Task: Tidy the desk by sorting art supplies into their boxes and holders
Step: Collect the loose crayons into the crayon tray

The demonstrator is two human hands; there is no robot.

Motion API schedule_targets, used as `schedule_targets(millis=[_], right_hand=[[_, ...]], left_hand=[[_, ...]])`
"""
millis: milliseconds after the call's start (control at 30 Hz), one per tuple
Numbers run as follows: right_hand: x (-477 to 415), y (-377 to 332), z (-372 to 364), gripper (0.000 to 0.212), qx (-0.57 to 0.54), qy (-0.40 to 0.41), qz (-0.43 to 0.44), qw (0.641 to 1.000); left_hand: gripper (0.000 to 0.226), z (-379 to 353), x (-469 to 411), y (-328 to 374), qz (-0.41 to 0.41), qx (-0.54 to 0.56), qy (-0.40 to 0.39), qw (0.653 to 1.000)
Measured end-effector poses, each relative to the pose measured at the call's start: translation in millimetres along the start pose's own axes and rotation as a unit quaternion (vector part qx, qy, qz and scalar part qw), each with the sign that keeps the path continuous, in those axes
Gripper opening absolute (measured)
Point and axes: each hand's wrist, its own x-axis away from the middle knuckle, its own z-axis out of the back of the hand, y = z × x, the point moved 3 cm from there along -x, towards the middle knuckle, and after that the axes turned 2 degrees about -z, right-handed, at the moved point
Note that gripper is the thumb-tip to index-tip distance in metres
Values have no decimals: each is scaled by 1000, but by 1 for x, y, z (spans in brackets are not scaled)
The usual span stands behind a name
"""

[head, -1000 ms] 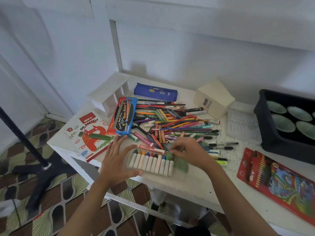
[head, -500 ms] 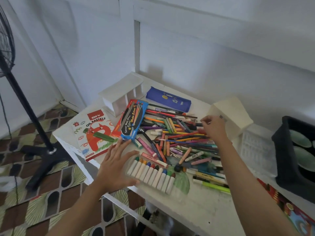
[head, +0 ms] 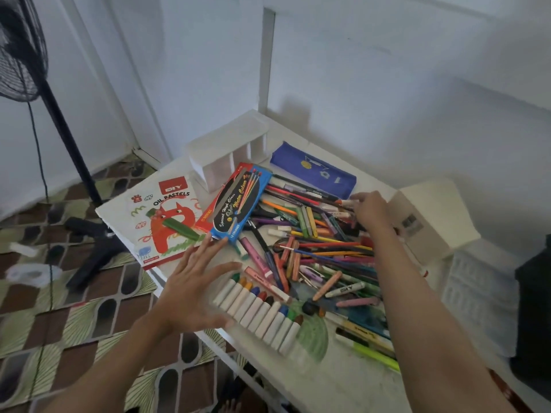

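Sorting looks barely begun. At left, the white oil-pastels box [head: 162, 225] lies on the white table [head: 328, 380]; beside it the left hand [head: 193, 293], fingers spread, rests by a clear tray of white-wrapped pastels [head: 259, 314], nearly full. Further right, the loose heap of coloured pencils and markers [head: 313, 251] remains unsorted. The right hand [head: 369, 210] reaches its far edge; I cannot tell what it pinches. A black bin [head: 533, 308] is cut off.

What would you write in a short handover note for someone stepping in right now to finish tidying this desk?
Left hand: open, fingers spread, beside the row of pastels in their tray.
Right hand: reaching into the far side of the pile of pens and pencils; grip unclear.
Oil pastels box, blue pencil box, pencil case and white holder lie behind the pile.
Done: one row of pastels.
Left: the whole pile.
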Motion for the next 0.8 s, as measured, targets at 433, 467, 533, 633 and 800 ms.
schedule_targets(millis=[433,467,533,633,800], right_hand=[[10,2,-2,5,-30,59,-13,998],[14,0,2,6,-33,85,-7,996],[26,-6,12,11,-54,129,15,990],[60,-17,36,11,-143,162,57,975],[138,-10,56,13,-314,161,50,934]], left_hand=[[91,-2,1,-2,3,-12,-16,1000],[91,-2,1,-2,1,-15,-17,1000],[92,-3,1,-2,-1,-15,-17,1000],[94,-3,1,-2,0,-25,-15,1000],[92,-4,2,-6,-10,-19,-15,1000]])
